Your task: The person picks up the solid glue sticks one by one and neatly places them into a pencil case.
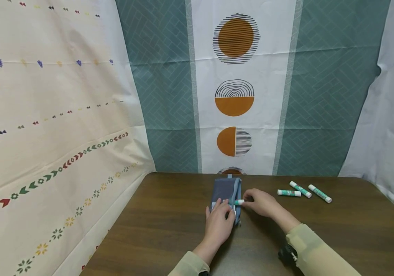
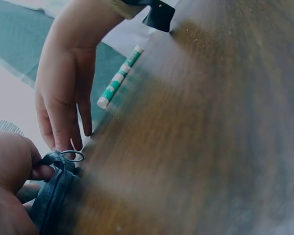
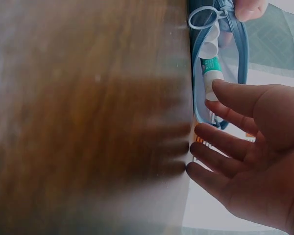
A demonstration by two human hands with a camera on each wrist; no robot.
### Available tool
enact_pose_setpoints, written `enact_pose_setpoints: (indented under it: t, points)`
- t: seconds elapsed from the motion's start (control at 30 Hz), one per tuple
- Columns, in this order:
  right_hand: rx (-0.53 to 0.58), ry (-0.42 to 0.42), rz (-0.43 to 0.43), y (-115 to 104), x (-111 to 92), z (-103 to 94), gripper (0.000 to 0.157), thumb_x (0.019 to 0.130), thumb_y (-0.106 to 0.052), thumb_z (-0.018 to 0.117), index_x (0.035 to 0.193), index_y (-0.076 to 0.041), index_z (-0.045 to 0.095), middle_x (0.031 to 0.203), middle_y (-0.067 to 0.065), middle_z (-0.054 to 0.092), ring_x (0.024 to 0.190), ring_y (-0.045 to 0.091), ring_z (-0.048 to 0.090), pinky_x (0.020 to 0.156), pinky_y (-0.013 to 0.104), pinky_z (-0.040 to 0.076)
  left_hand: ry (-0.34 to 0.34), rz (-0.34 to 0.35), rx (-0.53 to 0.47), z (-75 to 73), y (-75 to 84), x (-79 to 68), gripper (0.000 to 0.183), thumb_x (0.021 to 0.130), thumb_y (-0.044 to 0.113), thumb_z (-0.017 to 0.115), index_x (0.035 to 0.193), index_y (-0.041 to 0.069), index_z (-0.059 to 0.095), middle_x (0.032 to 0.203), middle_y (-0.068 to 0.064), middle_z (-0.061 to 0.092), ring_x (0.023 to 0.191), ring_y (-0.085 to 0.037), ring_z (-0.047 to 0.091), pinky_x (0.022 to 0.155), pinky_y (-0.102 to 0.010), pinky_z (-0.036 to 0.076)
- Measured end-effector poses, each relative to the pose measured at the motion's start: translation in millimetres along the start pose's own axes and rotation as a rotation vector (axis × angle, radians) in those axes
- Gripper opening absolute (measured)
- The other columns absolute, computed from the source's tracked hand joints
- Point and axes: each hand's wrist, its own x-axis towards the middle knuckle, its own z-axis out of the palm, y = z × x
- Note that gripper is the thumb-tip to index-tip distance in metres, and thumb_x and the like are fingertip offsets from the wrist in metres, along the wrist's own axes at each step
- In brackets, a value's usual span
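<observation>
Nearest, two light sleeves come in over the front of the wooden table point(image 1: 169, 214), a dark device point(image 1: 287, 253) at the right wrist. The left hand point(image 1: 219, 221) lies over the near part of a blue zip pouch point(image 1: 222, 188), thumb and fingers pinching its edge beside the zip ring point(image 3: 201, 28). The right hand point(image 1: 261, 202) comes in from the side, wrist bent — thumb and forefinger pinch the end of a glue stick point(image 1: 238, 202), the other fingers spread below. That stick sits partly inside the unzipped mouth, next to other white ends point(image 3: 209, 50). Wood runs from the pouch to the table's left edge, well apart; its far tab reaches the back edge. To the right, apart from the hand, lie three glue sticks point(image 1: 300, 189). Behind the back edge hangs a green-and-white cloth point(image 1: 164, 96).
</observation>
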Motion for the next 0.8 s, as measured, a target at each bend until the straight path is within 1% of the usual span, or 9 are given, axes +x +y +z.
enact_pose_setpoints:
  t: [0.3,0.5,0.67,0.7,0.8]
  points:
    - [0.01,0.001,-0.041,-2,5,7.1,0.016,0.101,-0.03,0.081,0.1,-0.015,0.074,0.096,-0.001,0.068,0.085,0.018,0.058,0.08,0.045,0.053,-0.009,-0.005,0.001,-0.1,-1.3,0.7,0.023,0.105,0.016,0.066,0.083,0.018,0.072,0.149,-0.01,0.07,0.152,-0.035,0.053,0.119,-0.083,0.022]
    - [0.011,0.002,-0.089,-3,8,9.3,0.014,0.1,-0.027,0.082,0.102,-0.014,0.076,0.1,-0.001,0.07,0.09,0.018,0.062,0.084,0.048,0.056,-0.012,-0.007,0.003,-0.4,-0.9,0.3,0.023,0.105,0.016,0.065,0.083,0.018,0.072,0.149,-0.01,0.07,0.152,-0.035,0.052,0.119,-0.083,0.023]
    - [0.034,0.0,-0.151,-2,9,8.6,0.013,0.101,-0.026,0.081,0.101,-0.014,0.077,0.101,0.002,0.07,0.093,0.022,0.064,0.088,0.053,0.057,-0.013,-0.008,0.002,0.0,-1.2,0.4,0.024,0.105,0.016,0.065,0.082,0.018,0.071,0.15,-0.01,0.069,0.153,-0.036,0.052,0.119,-0.083,0.023]
    - [0.031,0.014,-0.187,3,11,11.0,0.015,0.103,-0.029,0.08,0.102,-0.014,0.076,0.102,0.003,0.07,0.094,0.022,0.064,0.087,0.052,0.057,-0.013,-0.007,0.002,0.1,-1.3,0.5,0.024,0.105,0.016,0.065,0.082,0.018,0.071,0.15,-0.01,0.069,0.153,-0.036,0.051,0.119,-0.083,0.023]
    - [0.03,0.023,-0.205,3,11,11.9,0.014,0.103,-0.028,0.079,0.101,-0.014,0.076,0.106,0.007,0.07,0.098,0.026,0.065,0.089,0.055,0.057,-0.014,-0.005,0.001,0.9,-1.9,0.9,0.025,0.105,0.016,0.065,0.081,0.019,0.071,0.15,-0.009,0.069,0.153,-0.037,0.051,0.12,-0.083,0.022]
